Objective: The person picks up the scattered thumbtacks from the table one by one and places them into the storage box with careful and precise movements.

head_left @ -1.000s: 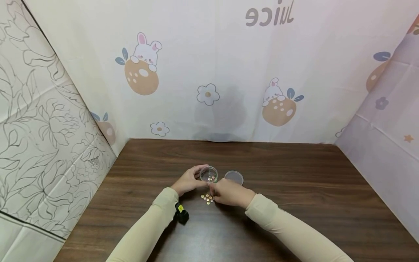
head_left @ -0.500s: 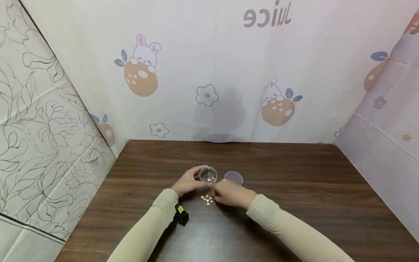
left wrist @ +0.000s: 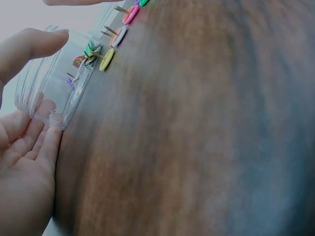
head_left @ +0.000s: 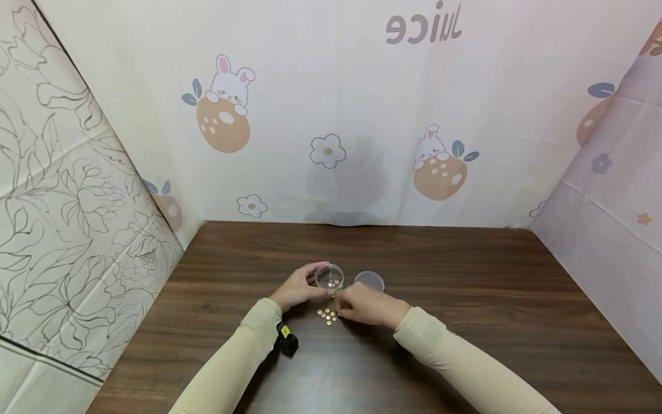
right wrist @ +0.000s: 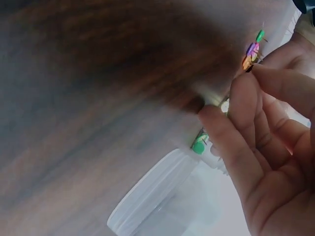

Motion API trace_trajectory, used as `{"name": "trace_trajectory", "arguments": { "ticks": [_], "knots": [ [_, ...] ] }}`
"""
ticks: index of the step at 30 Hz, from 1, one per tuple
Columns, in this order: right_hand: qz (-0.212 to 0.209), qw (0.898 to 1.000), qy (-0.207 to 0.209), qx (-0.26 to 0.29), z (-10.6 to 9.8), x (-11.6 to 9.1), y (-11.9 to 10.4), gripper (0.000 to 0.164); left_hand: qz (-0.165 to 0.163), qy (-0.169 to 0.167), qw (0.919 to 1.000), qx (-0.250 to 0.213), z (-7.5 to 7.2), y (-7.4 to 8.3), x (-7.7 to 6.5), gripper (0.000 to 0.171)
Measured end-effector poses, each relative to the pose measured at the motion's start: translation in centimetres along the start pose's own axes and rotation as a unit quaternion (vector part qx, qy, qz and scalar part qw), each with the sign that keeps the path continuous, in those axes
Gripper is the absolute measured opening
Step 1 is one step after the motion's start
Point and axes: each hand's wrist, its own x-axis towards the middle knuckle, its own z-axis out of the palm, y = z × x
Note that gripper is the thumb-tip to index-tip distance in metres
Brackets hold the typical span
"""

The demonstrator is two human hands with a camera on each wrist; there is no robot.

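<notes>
My left hand [head_left: 302, 286] grips a round clear plastic container [head_left: 329, 278] with thumb and fingers around its side; it stands on the table. Inside lie several coloured thumbtacks [left wrist: 88, 51], points showing. Just outside its wall sits a yellow thumbtack [left wrist: 107, 59]. Toward me is a loose group of thumbtacks [head_left: 328, 317] with round, flat heads. Right beside them is my right hand [head_left: 364, 305], fingers bent. In the right wrist view its thumb and a finger meet in a pinch at an orange thumbtack [right wrist: 247, 62], partly hidden by the fingertips.
A clear round lid [head_left: 369, 279] lies on the dark wooden table [head_left: 465, 264], right of the container and just past my right hand. A black device with a yellow mark [head_left: 287, 338] is at my left wrist. Printed cloth [head_left: 336, 184] hangs behind the table.
My right hand has shifted slightly right, away from the container's front, uncovering a small thumbtack beside it. The left hand and container stay in place.
</notes>
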Motion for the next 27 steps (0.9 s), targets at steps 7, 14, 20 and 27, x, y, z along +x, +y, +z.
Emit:
{"name": "trace_trajectory", "arguments": {
  "ticks": [7,14,20,27],
  "knots": [
    [0.003,0.998,0.064,0.017,-1.0,0.7,0.6,0.007,-0.002,0.002,1.0,0.001,0.0,0.0,0.0,0.076],
    [0.039,0.992,0.113,0.025,-2.0,1.5,1.1,0.004,-0.015,0.003,0.9999,-0.006,0.1,0.1,0.1,0.073],
    [0.065,0.991,0.113,0.028,-2.1,2.1,1.5,0.004,-0.018,0.004,0.9998,-0.007,0.1,0.1,0.0,0.072],
    [0.077,0.99,0.111,0.028,-1.4,2.7,2.4,0.008,-0.02,0.001,0.9997,-0.011,0.1,0.1,0.1,0.073]
  ]
}}
